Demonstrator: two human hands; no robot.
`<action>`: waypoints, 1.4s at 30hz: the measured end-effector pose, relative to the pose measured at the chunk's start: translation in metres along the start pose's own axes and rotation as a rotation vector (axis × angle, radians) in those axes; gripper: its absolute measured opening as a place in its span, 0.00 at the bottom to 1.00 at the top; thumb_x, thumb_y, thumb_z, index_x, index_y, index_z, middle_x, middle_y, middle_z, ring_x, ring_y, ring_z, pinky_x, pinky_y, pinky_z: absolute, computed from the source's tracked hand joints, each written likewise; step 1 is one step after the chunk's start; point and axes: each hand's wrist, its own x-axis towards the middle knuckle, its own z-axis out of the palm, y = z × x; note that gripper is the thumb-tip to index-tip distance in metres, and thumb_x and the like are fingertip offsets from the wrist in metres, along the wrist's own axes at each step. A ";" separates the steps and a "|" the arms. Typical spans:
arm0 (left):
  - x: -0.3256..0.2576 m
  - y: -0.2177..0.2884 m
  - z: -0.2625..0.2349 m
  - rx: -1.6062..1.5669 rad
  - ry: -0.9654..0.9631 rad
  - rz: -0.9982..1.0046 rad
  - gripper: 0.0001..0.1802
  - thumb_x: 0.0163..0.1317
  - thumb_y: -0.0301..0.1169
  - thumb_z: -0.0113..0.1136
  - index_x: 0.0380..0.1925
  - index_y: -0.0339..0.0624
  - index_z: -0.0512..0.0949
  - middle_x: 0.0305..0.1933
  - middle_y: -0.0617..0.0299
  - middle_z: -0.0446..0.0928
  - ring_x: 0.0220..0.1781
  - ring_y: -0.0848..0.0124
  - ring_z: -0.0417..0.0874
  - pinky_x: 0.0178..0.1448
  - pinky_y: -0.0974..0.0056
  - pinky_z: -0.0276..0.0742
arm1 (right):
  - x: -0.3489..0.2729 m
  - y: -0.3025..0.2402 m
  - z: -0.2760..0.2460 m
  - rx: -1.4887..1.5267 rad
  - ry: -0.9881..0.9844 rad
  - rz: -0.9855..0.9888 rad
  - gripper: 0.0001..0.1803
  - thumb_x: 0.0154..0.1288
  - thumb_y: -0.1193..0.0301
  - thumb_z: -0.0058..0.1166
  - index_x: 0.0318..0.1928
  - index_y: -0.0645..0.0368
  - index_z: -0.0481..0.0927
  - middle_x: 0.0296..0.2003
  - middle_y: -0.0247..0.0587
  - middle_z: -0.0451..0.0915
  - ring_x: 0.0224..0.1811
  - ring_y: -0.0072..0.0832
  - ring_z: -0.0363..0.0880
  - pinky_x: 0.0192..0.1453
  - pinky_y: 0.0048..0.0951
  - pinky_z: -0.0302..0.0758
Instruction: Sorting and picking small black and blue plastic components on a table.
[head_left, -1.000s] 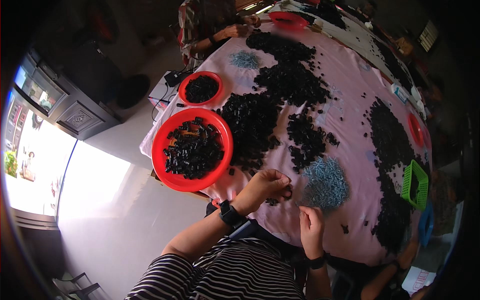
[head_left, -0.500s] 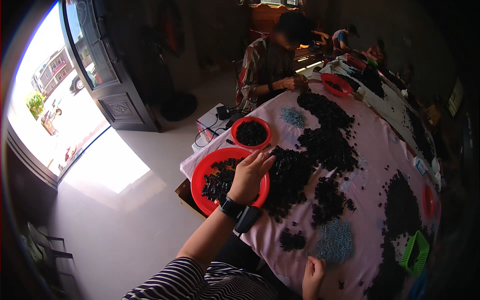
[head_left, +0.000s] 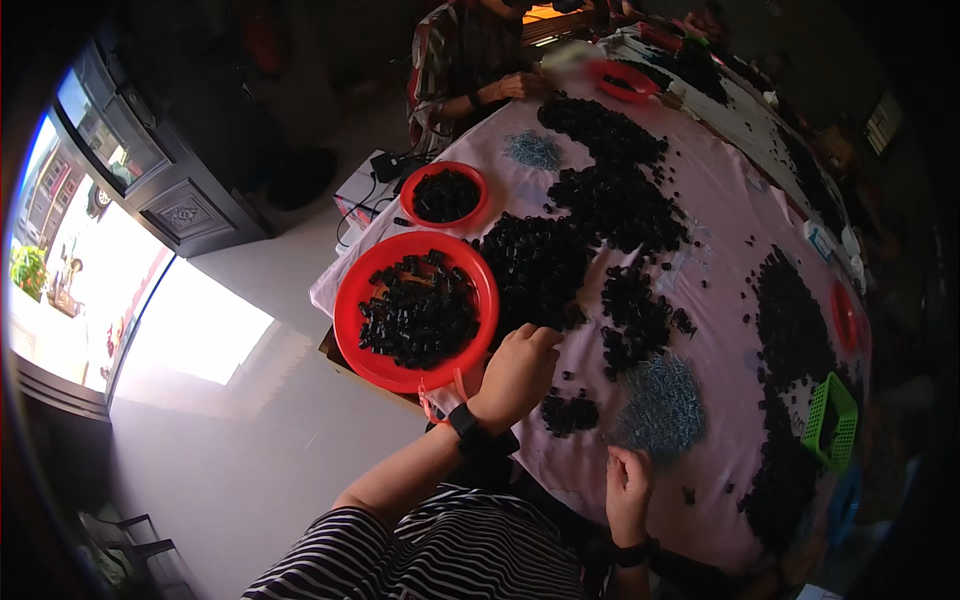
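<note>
Just below centre of the frame, the left hand [head_left: 517,372] is being held over the pink-covered tabletop [head_left: 735,205], its fingers [head_left: 535,335] curled downward at the lower edge of a heap of small black parts [head_left: 535,265]. Whether a part is being pinched cannot be told. The heap is lying directly ahead of the fingertips, toward the upper frame, with a big red bowl [head_left: 350,310] just to the left (already loaded with parts). The right hand [head_left: 628,490], at lower centre, is being kept loosely closed, contents hidden, farther from the heap.
</note>
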 end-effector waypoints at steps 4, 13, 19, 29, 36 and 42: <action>0.017 0.006 0.029 0.305 -0.004 0.099 0.15 0.60 0.24 0.60 0.48 0.42 0.83 0.46 0.53 0.81 0.49 0.54 0.81 0.58 0.55 0.78 | -0.002 -0.004 0.001 0.006 0.000 -0.021 0.09 0.66 0.83 0.57 0.46 0.63 0.83 0.38 0.47 0.79 0.40 0.42 0.80 0.45 0.38 0.76; 0.057 -0.009 0.068 0.716 -0.109 0.314 0.11 0.50 0.27 0.62 0.36 0.47 0.82 0.43 0.63 0.79 0.51 0.61 0.73 0.54 0.61 0.72 | -0.012 0.002 -0.003 0.045 -0.001 0.009 0.09 0.67 0.82 0.57 0.47 0.64 0.82 0.39 0.48 0.79 0.40 0.41 0.80 0.44 0.36 0.76; 0.037 -0.021 0.052 0.588 -0.018 0.359 0.09 0.51 0.25 0.61 0.35 0.43 0.81 0.42 0.59 0.79 0.51 0.57 0.76 0.54 0.57 0.75 | -0.010 0.003 -0.003 0.081 -0.009 0.008 0.09 0.68 0.83 0.56 0.47 0.64 0.82 0.39 0.47 0.78 0.40 0.40 0.80 0.43 0.35 0.77; 0.000 -0.018 0.025 0.624 -0.122 0.292 0.09 0.51 0.24 0.62 0.34 0.44 0.80 0.42 0.58 0.78 0.51 0.59 0.75 0.54 0.61 0.74 | -0.005 -0.008 -0.004 0.043 -0.067 -0.020 0.11 0.67 0.84 0.56 0.48 0.63 0.82 0.41 0.48 0.78 0.42 0.43 0.80 0.45 0.37 0.78; -0.021 -0.007 0.008 0.539 0.015 0.329 0.08 0.56 0.27 0.63 0.37 0.43 0.80 0.41 0.59 0.80 0.47 0.56 0.78 0.54 0.57 0.76 | -0.001 -0.012 -0.010 0.021 -0.061 -0.047 0.12 0.66 0.84 0.57 0.48 0.63 0.83 0.40 0.47 0.78 0.42 0.41 0.80 0.46 0.37 0.77; -0.078 0.006 -0.006 -0.203 -0.391 -0.154 0.14 0.63 0.30 0.64 0.47 0.36 0.81 0.43 0.47 0.83 0.48 0.49 0.85 0.53 0.54 0.81 | 0.001 -0.005 -0.010 0.076 -0.069 0.044 0.10 0.69 0.84 0.56 0.49 0.65 0.82 0.39 0.41 0.79 0.39 0.30 0.79 0.43 0.29 0.77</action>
